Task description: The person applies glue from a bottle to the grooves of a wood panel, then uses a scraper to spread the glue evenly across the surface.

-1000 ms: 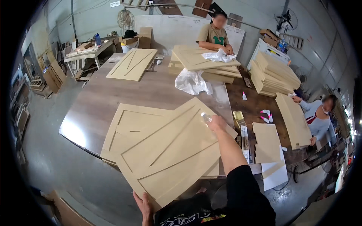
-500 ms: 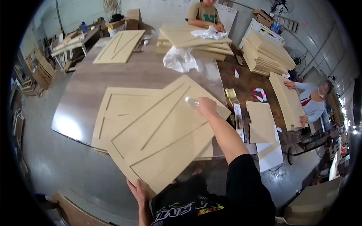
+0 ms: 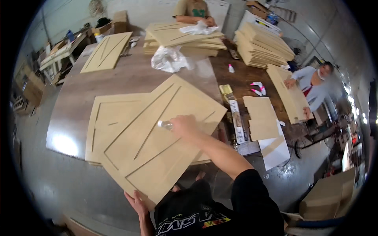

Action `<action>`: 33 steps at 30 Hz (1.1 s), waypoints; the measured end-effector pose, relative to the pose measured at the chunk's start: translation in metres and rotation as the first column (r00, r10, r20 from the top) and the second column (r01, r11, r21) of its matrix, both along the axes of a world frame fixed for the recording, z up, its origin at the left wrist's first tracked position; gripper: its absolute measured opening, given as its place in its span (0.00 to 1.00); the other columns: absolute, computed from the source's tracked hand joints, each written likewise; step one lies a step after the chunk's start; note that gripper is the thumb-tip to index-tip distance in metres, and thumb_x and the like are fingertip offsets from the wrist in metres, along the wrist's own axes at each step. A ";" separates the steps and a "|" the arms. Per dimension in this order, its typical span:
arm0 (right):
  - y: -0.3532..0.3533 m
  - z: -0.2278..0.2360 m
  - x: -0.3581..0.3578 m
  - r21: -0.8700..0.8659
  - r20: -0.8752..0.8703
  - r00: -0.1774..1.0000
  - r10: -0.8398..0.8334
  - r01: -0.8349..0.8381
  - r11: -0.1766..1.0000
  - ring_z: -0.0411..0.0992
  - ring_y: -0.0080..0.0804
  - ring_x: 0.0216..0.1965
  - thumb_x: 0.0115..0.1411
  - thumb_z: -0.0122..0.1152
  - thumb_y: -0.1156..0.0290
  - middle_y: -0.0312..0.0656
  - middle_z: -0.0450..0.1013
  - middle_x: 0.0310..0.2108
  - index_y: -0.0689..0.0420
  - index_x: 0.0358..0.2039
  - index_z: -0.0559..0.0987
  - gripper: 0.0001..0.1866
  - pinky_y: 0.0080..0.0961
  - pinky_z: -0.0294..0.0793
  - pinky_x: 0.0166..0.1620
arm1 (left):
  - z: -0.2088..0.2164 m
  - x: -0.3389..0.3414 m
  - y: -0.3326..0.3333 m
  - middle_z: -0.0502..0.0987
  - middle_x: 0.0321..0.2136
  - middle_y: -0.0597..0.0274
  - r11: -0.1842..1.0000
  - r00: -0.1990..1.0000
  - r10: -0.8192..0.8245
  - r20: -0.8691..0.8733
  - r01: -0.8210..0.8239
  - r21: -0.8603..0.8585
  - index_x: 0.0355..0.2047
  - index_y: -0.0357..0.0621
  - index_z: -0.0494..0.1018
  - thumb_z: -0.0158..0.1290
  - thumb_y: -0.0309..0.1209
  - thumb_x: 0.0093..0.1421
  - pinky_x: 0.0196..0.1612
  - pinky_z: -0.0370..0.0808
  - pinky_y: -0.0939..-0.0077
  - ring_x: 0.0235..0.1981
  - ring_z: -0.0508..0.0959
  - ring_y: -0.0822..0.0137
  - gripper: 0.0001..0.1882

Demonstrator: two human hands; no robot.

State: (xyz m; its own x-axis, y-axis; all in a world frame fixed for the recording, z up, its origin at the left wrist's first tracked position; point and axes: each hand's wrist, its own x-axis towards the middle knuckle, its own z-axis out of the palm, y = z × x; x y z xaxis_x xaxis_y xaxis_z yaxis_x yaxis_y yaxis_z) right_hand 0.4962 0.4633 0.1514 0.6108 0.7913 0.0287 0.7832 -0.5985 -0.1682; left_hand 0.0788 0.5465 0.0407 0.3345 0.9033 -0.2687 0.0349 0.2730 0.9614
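Note:
A pale grooved board (image 3: 157,153) lies askew over a second grooved board (image 3: 103,126) on the table, its near corner jutting past the front edge. My left hand (image 3: 138,202) grips that near corner, thumb on top and the other fingers out of sight beneath. My right hand (image 3: 184,126) is wrapped around a small clear bottle (image 3: 165,125), which is tipped toward the left over the middle of the top board. The bottle's end is close to a slanting groove. Whether it touches the board I cannot tell.
Another grooved board (image 3: 105,53) lies at the far left. Stacked boards (image 3: 181,49) with white plastic stand beyond, where a person (image 3: 195,11) works. At right are white-and-pink bottles (image 3: 258,88), a cut panel (image 3: 259,118) and a second person (image 3: 315,84) holding a long board (image 3: 289,96).
My right hand has moved the bottle left and nearer across the top board, from its far right part to its middle. My left hand keeps its grip. The whole view has shifted slightly.

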 end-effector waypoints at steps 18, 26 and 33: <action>0.040 0.053 -0.087 -0.225 0.025 0.947 0.320 -0.307 0.925 0.81 0.43 0.33 0.56 0.68 0.57 0.40 0.79 0.29 0.44 0.40 0.86 0.12 0.44 0.76 0.40 | 0.031 0.007 -0.004 0.66 0.63 0.49 0.998 0.998 -0.007 -0.070 0.011 0.061 0.70 0.35 0.54 0.49 0.30 0.70 0.67 0.63 0.67 0.64 0.67 0.59 0.31; 0.052 0.050 -0.107 -0.209 -0.006 0.933 0.359 -0.353 0.912 0.80 0.42 0.34 0.55 0.69 0.57 0.39 0.79 0.30 0.44 0.41 0.86 0.14 0.42 0.76 0.40 | 0.024 0.009 -0.005 0.65 0.65 0.49 1.000 1.000 -0.011 0.003 0.011 0.028 0.70 0.36 0.54 0.49 0.30 0.69 0.67 0.63 0.68 0.65 0.66 0.60 0.32; 0.045 0.047 -0.082 -0.131 0.125 0.918 0.377 -0.361 0.923 0.81 0.43 0.28 0.65 0.55 0.46 0.42 0.81 0.26 0.44 0.29 0.88 0.20 0.43 0.74 0.32 | 0.014 0.007 -0.005 0.66 0.65 0.48 0.998 0.999 -0.008 -0.042 0.010 0.059 0.71 0.37 0.54 0.49 0.31 0.69 0.67 0.64 0.68 0.64 0.67 0.60 0.33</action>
